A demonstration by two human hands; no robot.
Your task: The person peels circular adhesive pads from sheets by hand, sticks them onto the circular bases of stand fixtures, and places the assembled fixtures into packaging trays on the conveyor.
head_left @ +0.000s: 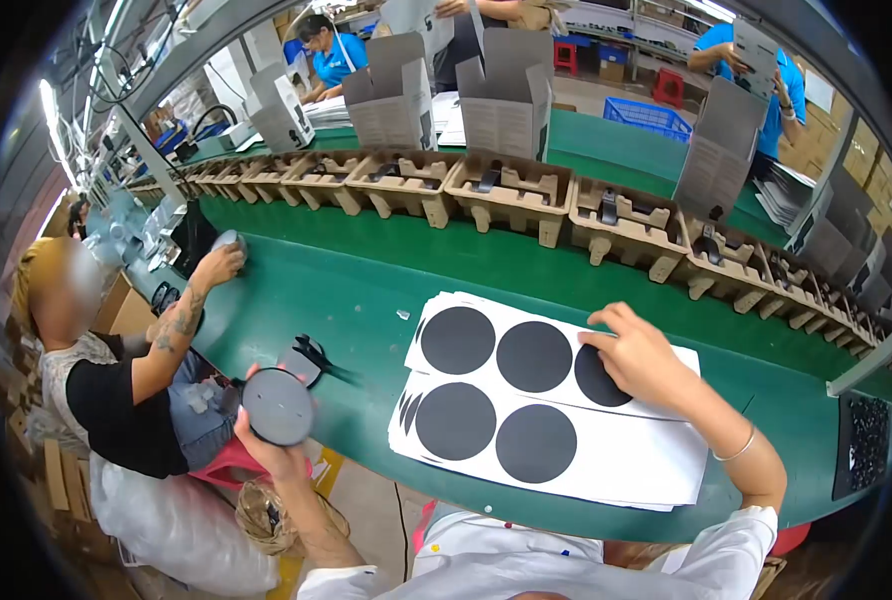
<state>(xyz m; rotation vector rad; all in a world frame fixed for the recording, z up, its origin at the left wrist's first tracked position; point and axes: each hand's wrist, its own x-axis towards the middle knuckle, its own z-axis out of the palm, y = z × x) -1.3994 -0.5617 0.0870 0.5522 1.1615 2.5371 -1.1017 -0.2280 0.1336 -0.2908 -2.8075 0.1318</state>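
My left hand (271, 452) is closed around the lower edge of a round dark grey disc (278, 406) with a black rim, its flat face turned up toward me. Over the white sheets of black round stickers (616, 457), my right hand (634, 352) is at the upper row's right-hand sticker (598, 378), covering part of it. Its fingers are bent and somewhat apart; whether a fingertip has hold of the sticker's edge is hidden. Other black round stickers (535, 356) lie flat to the left and below. A black strap-like piece (311, 352) rests beyond the disc.
Cardboard pulp trays (511, 190) holding black parts line the far side of the green table (366, 290). Open grey boxes (506, 110) stand behind them. A co-worker (126, 380) sits at my left, one hand on the table. A black bin (863, 440) is at the right.
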